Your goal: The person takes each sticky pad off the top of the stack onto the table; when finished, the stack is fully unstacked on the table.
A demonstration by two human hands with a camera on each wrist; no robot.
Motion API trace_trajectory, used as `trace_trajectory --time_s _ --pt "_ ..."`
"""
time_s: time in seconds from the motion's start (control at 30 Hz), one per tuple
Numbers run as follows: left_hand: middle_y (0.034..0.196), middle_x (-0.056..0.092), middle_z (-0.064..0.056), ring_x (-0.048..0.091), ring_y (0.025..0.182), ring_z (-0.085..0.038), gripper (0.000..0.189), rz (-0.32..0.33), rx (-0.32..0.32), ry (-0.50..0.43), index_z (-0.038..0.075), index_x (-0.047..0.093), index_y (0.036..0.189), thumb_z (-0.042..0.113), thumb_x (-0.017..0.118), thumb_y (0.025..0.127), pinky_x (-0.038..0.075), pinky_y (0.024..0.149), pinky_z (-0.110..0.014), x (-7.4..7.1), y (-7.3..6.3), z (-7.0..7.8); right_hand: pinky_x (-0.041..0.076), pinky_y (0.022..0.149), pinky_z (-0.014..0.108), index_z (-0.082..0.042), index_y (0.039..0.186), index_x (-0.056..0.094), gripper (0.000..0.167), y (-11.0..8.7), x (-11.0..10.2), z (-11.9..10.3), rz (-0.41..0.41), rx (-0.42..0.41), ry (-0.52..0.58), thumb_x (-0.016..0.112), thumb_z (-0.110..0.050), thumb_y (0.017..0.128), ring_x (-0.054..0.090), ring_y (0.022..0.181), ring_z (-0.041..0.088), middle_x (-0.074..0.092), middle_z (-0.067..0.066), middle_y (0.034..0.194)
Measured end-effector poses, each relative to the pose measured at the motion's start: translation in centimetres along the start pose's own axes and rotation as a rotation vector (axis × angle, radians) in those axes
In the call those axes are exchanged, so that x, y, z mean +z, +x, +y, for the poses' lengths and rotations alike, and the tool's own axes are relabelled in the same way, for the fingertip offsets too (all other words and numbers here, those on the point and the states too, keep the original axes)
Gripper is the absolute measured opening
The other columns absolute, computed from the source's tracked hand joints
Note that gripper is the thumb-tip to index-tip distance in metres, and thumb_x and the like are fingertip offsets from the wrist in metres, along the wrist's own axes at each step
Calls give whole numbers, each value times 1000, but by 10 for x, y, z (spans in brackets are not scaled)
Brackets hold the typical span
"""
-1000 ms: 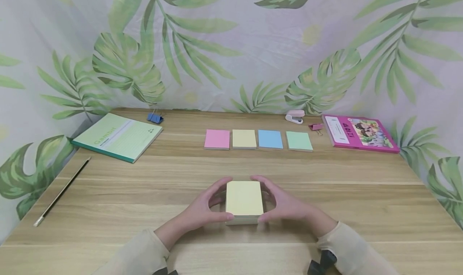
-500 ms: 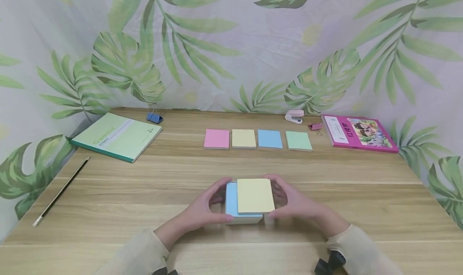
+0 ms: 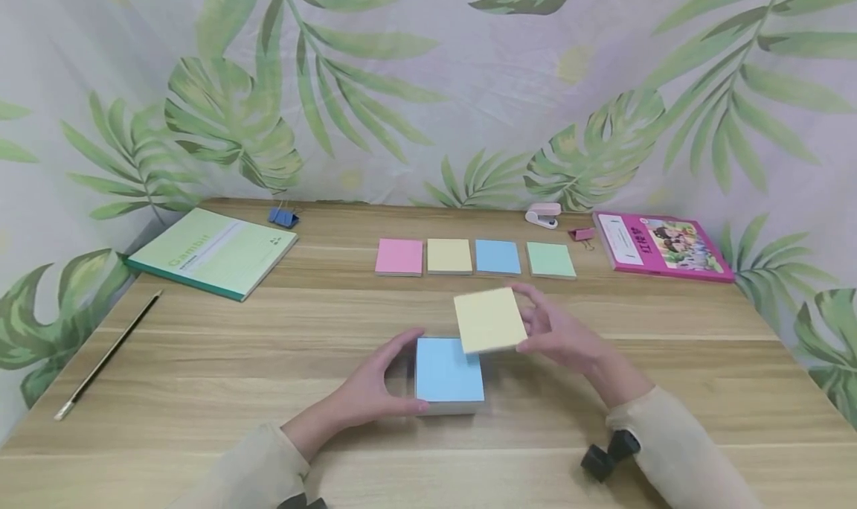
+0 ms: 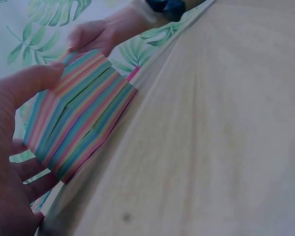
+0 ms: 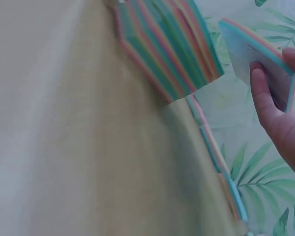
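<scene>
A thick stack of sticky notes (image 3: 448,370), blue on top, stands on the table in front of me. My left hand (image 3: 355,394) grips its left side, thumb at the near corner and fingers at the far one. In the left wrist view, the sides of the stack (image 4: 83,115) show many coloured stripes. My right hand (image 3: 567,339) pinches a thinner pad of sticky notes (image 3: 491,320), yellow on top, by its right edge. This pad is tilted and raised above the stack's far right corner. In the right wrist view, the held pad (image 5: 258,51) is apart from the stack.
Behind the stack runs a row of sticky pads: pink (image 3: 399,257), yellow (image 3: 449,256), blue (image 3: 498,256) and green (image 3: 550,260). A green notebook (image 3: 210,252), pencil (image 3: 108,356) and blue binder clip (image 3: 283,216) lie left; a stapler (image 3: 543,214), pink clip (image 3: 582,234) and magenta book (image 3: 663,246) right.
My right hand has slid the yellow-topped pad rightward off the stack, then lifted it up and away from me. The blue top of the stack is now exposed. My left hand stays in place.
</scene>
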State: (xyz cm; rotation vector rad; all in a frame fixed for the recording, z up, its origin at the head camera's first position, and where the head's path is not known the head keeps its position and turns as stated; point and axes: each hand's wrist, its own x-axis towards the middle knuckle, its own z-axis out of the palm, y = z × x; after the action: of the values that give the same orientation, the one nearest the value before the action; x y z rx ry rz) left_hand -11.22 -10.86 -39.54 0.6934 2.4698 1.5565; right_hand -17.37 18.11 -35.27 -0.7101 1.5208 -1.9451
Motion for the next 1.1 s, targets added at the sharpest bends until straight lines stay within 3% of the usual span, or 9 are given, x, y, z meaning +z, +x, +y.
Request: trace_trajectory --time_s 0.17,0.37,0.57,0.9,1.1 --pt "132 34 1 27 120 -18 89 16 29 44 15 33 133 42 75 59 22 98 -44 3 0 -2 43 82 33 -7 136 7 78 35 -4 -10 -22 -8 83 40 23 72 46 104 27 31 22 126" --pt "131 35 0 28 120 -18 87 18 25 42 16 34 132 42 75 59 22 97 -45 3 0 -4 41 84 33 -11 137 8 79 80 -1 -5 32 101 27 43 21 73 40 111 28 31 24 127" --pt "130 36 2 29 119 -16 88 19 46 34 16 34 132 41 76 59 23 97 -43 2 1 -5 41 83 35 -11 137 9 81 117 2 12 29 173 6 47 20 72 41 111 29 36 23 126" --pt "132 34 -2 27 120 -17 86 7 23 23 18 33 133 40 75 61 22 97 -45 2 0 -3 44 81 35 -12 137 9 82 142 14 36 21 270 -82 51 19 73 52 93 25 40 22 122" --pt "132 34 -2 27 120 -17 86 2 17 35 18 33 133 41 74 61 22 97 -43 2 0 -1 48 71 32 -14 135 15 82 146 21 46 31 324 -132 58 16 71 55 83 26 51 22 104"
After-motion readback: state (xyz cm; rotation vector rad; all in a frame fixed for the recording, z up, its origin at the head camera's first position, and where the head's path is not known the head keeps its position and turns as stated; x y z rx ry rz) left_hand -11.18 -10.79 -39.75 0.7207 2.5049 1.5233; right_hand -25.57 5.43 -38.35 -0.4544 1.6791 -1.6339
